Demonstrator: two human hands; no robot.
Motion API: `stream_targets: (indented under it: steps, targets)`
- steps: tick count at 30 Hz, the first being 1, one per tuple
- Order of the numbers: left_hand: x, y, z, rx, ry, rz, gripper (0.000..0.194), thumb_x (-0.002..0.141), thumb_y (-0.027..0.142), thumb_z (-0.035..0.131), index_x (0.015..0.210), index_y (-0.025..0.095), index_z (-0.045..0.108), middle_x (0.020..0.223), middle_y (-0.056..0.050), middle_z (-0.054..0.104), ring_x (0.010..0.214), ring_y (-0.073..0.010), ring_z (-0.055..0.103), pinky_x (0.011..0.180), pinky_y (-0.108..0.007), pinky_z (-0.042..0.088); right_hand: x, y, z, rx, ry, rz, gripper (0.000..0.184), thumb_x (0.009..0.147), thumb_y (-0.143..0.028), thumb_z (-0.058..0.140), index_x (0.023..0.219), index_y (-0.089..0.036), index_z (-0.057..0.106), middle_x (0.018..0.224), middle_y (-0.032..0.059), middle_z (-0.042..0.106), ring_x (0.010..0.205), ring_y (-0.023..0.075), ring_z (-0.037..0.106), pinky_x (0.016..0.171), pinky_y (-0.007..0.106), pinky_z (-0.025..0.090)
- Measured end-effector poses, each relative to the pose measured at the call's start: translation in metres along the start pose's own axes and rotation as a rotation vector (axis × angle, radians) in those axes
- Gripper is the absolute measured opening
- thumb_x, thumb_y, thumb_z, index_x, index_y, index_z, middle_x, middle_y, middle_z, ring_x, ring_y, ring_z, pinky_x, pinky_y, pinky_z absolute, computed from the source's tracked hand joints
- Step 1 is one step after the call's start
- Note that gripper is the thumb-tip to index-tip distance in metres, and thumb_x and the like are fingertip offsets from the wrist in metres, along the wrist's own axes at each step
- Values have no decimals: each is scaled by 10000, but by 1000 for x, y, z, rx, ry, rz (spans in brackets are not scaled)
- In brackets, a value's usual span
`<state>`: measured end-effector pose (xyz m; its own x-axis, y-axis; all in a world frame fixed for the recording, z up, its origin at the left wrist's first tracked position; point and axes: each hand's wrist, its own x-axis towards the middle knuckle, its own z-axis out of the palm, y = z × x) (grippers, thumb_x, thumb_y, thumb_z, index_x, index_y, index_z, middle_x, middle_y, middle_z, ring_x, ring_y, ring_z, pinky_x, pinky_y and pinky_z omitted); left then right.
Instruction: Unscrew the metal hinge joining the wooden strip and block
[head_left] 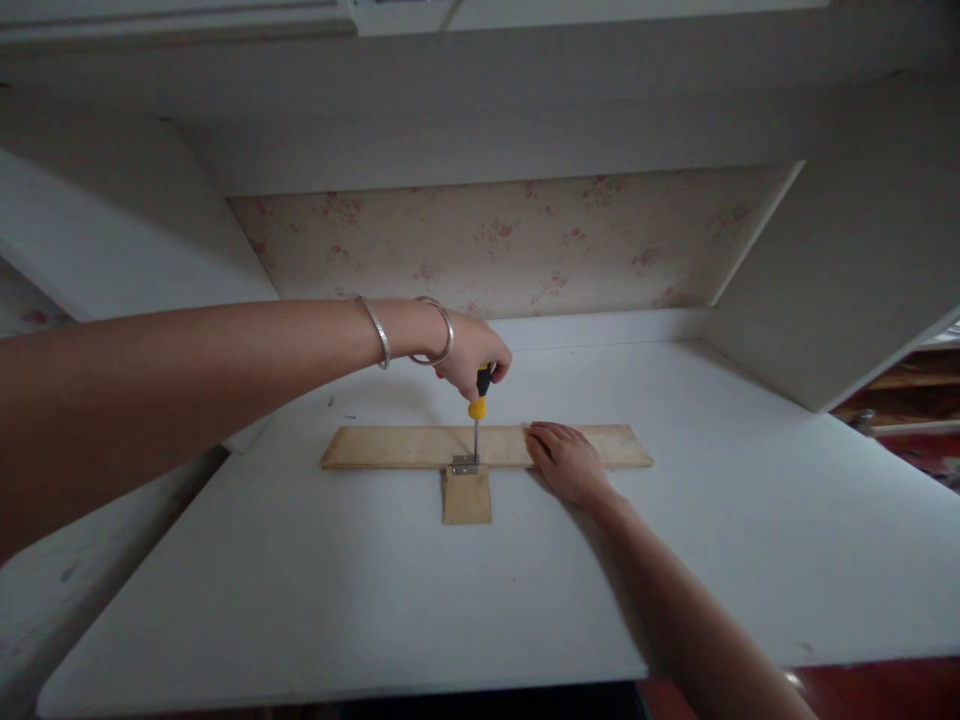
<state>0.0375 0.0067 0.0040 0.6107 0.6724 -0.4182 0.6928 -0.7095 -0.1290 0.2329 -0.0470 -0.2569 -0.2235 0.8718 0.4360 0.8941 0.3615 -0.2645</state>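
My left hand (472, 355) is closed round the black and yellow handle of a screwdriver (478, 405), held upright with its tip on a small metal hinge (465, 464). The hinge joins a long wooden strip (397, 446) to a short wooden piece (466, 497) in front of it. My right hand (566, 460) lies flat with fingers stretched out on the long strip, just right of the hinge. Two metal bangles sit on my left wrist.
The wood lies on a white desk (300, 580) set in a white alcove with floral wallpaper (510, 240) at the back. White side panels rise left and right. Wooden shelves (915, 390) show at far right.
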Motion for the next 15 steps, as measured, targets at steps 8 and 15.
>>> stream_targets:
  steps: [8, 15]
  targets:
    - [-1, 7, 0, 101, 51, -161, 482, 808, 623, 465, 1034, 273, 708, 719, -58, 702, 763, -234, 620, 738, -337, 404, 0, 0, -2, -1, -7, -4, 293, 987, -314, 418, 1120, -216, 659, 1181, 46, 683, 1099, 186, 599, 1003, 322, 401]
    - [-4, 4, 0, 95, 59, 99, 442, 701, 441, 665, 1125, 316, 666, 1048, -17, 714, 926, -211, 605, 764, -285, 404, 0, 0, -1, -5, -18, 2, 307, 988, -328, 407, 1115, -223, 666, 1186, 50, 681, 1110, 190, 596, 1007, 336, 405]
